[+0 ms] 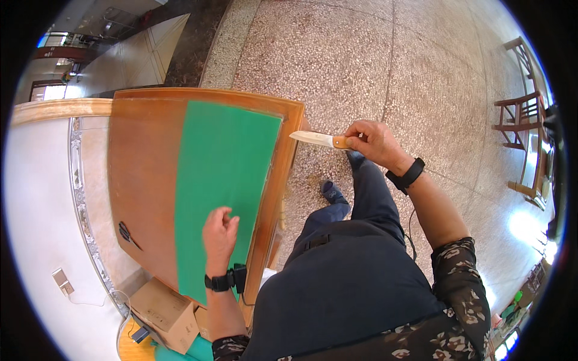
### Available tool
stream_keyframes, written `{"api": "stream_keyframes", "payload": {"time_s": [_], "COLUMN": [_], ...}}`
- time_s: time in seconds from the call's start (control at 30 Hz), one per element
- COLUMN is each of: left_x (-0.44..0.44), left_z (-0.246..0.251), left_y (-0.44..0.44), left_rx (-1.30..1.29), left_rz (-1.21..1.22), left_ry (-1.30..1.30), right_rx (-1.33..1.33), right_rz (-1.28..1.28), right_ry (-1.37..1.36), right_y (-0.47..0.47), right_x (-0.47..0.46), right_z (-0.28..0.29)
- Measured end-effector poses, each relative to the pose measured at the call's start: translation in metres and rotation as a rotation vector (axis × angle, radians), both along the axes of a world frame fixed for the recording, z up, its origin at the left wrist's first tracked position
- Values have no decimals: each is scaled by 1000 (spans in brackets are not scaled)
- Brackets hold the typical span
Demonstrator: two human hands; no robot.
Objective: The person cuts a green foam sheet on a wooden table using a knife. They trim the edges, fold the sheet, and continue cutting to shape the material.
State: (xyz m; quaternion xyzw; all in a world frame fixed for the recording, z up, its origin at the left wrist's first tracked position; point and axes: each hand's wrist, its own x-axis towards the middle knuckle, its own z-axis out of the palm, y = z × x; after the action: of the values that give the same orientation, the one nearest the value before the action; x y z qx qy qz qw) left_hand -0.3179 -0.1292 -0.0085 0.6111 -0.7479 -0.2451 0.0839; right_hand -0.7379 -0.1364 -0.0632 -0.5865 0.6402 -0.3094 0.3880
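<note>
My right hand (372,142) grips a knife by its yellow-brown handle (339,142). The pale blade of the knife (311,137) points left, and its tip overlaps the table's wooden edge in view. My left hand (220,234) appears over a green sheet (226,171), its fingers loosely curled and the thumb apart from them. I see nothing in that hand; whether it touches the sheet I cannot tell. The green sheet covers the near side of a brown wooden table (144,162). Scissors with dark handles (125,232) lie on the table's bare brown surface.
Cardboard boxes (167,311) stand beyond the table's lower left end, close to a tiled white wall (40,180). A wall socket (62,280) has a cable plugged in. Wooden chairs (519,119) are at the far right on the speckled floor (325,58).
</note>
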Motion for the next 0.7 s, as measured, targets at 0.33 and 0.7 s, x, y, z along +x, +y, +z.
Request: {"api": "stream_keyframes", "payload": {"time_s": [0.33,0.7], "left_x": [-132,-152], "left_z": [13,-2], "left_y": [-126,-164], "left_rx": [79,350], "left_rz": [-191,-234], "left_ry": [45,23], "right_rx": [12,12], "right_rz": [302,630], "right_ry": [99,-23], "right_y": [-111,-174], "right_x": [-50,-57], "right_z": [13,-8]}}
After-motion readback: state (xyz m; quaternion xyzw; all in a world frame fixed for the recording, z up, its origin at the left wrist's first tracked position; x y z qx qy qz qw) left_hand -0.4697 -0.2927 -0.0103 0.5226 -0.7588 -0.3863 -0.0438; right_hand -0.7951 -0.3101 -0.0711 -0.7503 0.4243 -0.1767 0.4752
